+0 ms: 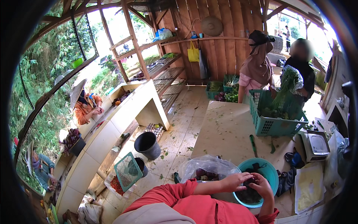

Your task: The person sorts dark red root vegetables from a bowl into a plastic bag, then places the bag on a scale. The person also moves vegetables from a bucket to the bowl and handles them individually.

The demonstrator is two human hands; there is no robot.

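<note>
Over a turquoise plastic basin (272, 168) my left hand (236, 181) and my right hand (262, 186) meet, with a dark purple vegetable, perhaps an onion or beet, between their fingers. Dark scraps lie in the basin below them. Just left of it, a clear plastic bag (195, 165) holds several purple round vegetables (202, 173). A green-handled knife (253, 144) rests on the pale table (221, 126) beyond the basin. Which hand bears the vegetable's weight cannot be told.
A green crate (274, 127) of leafy greens stands on the table, with two people behind it. A scale (317, 142) and a yellowish tray (309, 187) are at the right. Black buckets (147, 145) stand on the floor. Two people in woven hats work at the tiled counter (103, 140) to the left.
</note>
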